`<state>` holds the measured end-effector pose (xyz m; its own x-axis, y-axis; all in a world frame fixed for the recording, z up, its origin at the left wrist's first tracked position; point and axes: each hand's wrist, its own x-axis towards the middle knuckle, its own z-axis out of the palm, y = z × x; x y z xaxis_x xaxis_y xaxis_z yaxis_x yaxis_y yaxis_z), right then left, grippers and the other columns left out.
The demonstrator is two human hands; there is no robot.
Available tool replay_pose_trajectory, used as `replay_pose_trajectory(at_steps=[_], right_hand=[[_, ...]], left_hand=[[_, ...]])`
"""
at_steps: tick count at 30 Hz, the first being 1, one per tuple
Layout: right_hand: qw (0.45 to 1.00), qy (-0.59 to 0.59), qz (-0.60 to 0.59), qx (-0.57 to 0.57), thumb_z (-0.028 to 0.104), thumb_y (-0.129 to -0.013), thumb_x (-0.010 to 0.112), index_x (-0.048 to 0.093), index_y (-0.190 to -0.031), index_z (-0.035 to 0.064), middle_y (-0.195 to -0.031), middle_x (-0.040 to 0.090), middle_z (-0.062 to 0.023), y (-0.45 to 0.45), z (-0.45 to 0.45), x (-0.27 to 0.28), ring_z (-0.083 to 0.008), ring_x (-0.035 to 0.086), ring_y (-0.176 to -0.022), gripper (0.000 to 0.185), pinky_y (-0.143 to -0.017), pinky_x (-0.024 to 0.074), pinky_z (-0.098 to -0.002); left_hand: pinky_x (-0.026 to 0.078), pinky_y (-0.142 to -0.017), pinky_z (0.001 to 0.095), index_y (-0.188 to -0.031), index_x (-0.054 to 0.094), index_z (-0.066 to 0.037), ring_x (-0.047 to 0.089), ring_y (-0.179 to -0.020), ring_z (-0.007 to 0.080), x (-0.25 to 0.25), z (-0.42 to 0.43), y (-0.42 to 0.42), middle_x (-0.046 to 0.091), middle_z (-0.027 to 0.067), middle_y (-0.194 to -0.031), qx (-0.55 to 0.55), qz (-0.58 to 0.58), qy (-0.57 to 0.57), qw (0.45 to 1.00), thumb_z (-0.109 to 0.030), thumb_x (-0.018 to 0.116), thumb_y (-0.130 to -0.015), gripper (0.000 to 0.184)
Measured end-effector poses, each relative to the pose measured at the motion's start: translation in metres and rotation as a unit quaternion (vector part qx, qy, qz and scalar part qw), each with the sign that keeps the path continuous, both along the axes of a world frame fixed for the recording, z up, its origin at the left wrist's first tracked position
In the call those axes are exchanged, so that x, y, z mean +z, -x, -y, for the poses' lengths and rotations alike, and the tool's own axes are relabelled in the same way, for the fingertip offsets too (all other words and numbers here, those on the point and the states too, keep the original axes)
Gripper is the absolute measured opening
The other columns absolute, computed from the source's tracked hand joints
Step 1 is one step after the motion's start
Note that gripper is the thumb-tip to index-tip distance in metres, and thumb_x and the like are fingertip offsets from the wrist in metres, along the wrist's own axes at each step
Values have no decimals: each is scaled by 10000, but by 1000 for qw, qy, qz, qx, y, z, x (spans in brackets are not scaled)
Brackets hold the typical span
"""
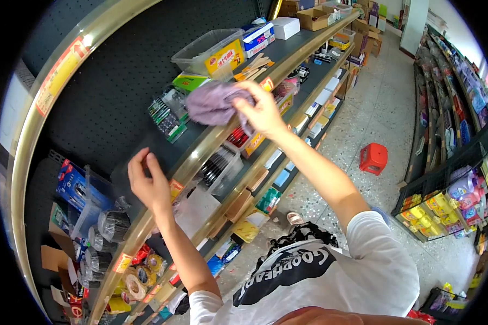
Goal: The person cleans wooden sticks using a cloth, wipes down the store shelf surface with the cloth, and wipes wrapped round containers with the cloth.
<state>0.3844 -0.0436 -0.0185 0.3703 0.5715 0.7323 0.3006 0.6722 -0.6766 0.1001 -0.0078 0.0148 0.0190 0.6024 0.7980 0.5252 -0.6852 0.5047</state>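
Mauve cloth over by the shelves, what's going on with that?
A person's right hand grips the mauve cloth at the front of a dark shelf, next to some green-carded packs. The left hand is held out over the same shelf, fingers bent, holding nothing. A clear plastic tub stands farther along it.

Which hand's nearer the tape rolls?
Left. The left hand is at the shelf above the tape rolls; the right hand is farther along that shelf, holding a purple cloth.
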Motion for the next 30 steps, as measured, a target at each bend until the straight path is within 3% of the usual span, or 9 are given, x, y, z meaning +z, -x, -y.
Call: replay_pose_trajectory(at_steps=[2,5,8,12,14,17,24,28,30], right_hand=[[993,61,-94,-21,125,-910,696,641,-1167,20,-1088,660,-56,-25,18,-9,-151,612,-1024,283,-910,483,-313],[971,18,-239,17,109,-938,684,642,-1204,30,-1125,675,-35,-64,44,-17,-134,618,-1013,281,-908,485,-289],[938,-14,-341,59,111,-955,669,607,-1243,4,-1148,681,-49,-112,57,-33,-133,633,-1037,313,-934,496,-291],[917,22,-395,51,123,-974,629,563,-1331,-2,-1268,655,-99,-175,63,-62,-205,628,-1158,383,-1007,489,-345],[920,32,-386,57,114,-983,612,573,-1319,-1,-1269,653,-111,-200,66,-67,-208,632,-1157,357,-1011,494,-352],[908,48,-405,102,89,-972,627,620,-1176,27,-1118,692,-47,-231,60,-78,-135,655,-996,214,-911,519,-288],[913,78,-372,149,111,-982,632,629,-1162,36,-1091,685,-36,-262,23,-81,-125,642,-967,195,-864,519,-285],[944,79,-303,105,96,-939,671,602,-1108,8,-1211,576,-71,-250,2,-76,-158,550,-1107,204,-985,428,-308],[992,60,-112,-13,124,-870,730,550,-1125,2,-1304,495,-148,-244,-1,-74,-271,458,-1239,335,-1090,330,-382]], left_hand=[[508,-834,336,-1043,691,4,658,-912,260,11,8,-28,679,145,-1020,-48,-19,-13,999,-81,632,-942,145],[507,-891,392,-1024,701,17,656,-986,363,20,9,-75,675,195,-1062,-108,-65,-44,991,-78,648,-922,149],[509,-885,406,-1029,692,50,654,-998,371,28,1,-127,680,200,-1069,-160,-111,-29,980,-99,643,-920,191],[504,-922,400,-1049,702,43,655,-1054,377,24,-28,-194,695,194,-1122,-184,-141,-3,973,-112,651,-910,215],[503,-932,406,-1068,705,41,658,-1050,380,17,-45,-220,698,204,-1128,-167,-175,35,970,-104,659,-897,230],[504,-937,412,-1074,713,38,663,-1033,386,14,-59,-243,705,215,-1107,-139,-214,53,965,-105,668,-884,242],[522,-902,402,-1072,719,35,683,-1003,368,4,-80,-280,714,224,-1061,-80,-245,89,962,-118,696,-864,259],[537,-847,404,-1073,715,34,701,-937,362,3,-83,-288,720,222,-1005,-48,-260,113,958,-104,719,-842,269],[542,-825,404,-1072,714,32,707,-910,359,2,-87,-289,722,221,-984,-52,-260,132,955,-93,731,-831,272]])
